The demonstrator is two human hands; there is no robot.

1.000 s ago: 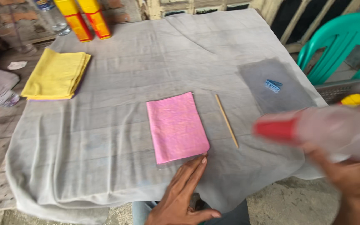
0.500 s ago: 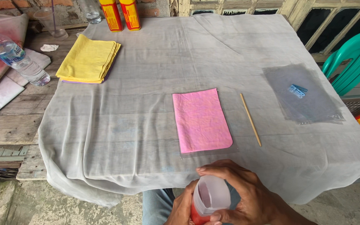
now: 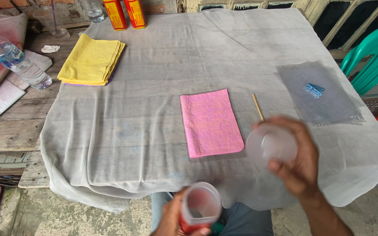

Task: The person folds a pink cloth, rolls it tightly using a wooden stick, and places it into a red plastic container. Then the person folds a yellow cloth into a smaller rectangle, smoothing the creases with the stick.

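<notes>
My left hand (image 3: 171,218) grips a red container (image 3: 197,209) at the bottom edge, its translucent open mouth facing up. A little to the right and above it, my right hand (image 3: 298,161) holds a round translucent cap (image 3: 271,145) over the grey cloth (image 3: 145,131) that covers the table. A flat pink cloth (image 3: 211,122) lies on a clear sheet just left of the cap. Beside the pink cloth rests a thin wooden stick (image 3: 257,107), partly hidden by my right hand.
Clear plastic bags with a blue clip (image 3: 315,90) lie at the right. Folded yellow cloths (image 3: 92,61) sit at the far left, two yellow-and-red cans (image 3: 125,13) at the back. A water bottle (image 3: 14,59) lies on the wooden boards; a green chair (image 3: 372,52) stands right.
Both hands were together on the container half a second ago. Now my right hand has come away to the right with the translucent cap, leaving the container open in my left hand.
</notes>
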